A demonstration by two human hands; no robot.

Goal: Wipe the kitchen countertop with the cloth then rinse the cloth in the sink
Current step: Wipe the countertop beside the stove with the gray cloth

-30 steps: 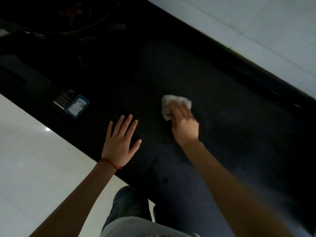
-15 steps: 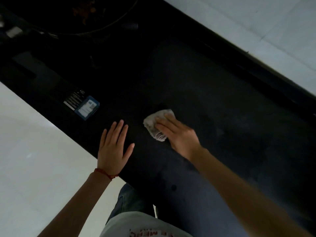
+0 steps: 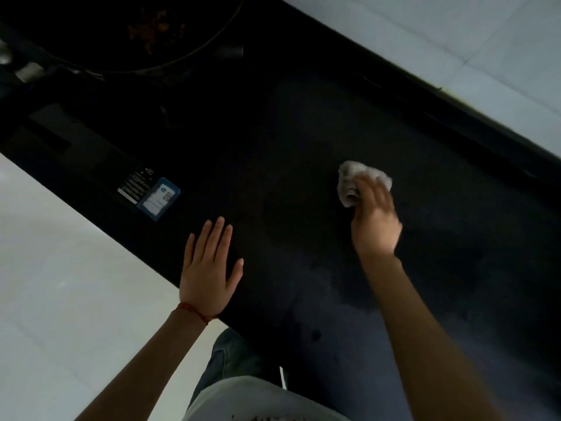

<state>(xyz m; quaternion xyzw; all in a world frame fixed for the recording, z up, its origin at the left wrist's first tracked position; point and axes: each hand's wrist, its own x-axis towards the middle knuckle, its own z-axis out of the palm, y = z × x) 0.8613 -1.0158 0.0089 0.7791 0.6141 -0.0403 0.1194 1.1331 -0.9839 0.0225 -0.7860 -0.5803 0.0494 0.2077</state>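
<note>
The right hand (image 3: 375,226) presses a bunched cloth (image 3: 352,180) under its fingertips, mid-counter (image 3: 303,132) toward the back edge. The left hand (image 3: 209,268) lies flat, fingers spread, holding nothing, at the front edge, farther from the cloth.

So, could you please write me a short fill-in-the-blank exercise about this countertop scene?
1. The cloth is held under the ____ hand.
2. The left hand lies flat with fingers spread, holding ____.
3. The thread around the left wrist is ____ in colour.
4. The countertop is ____ in colour.

Missing words: right; nothing; red; black
</note>
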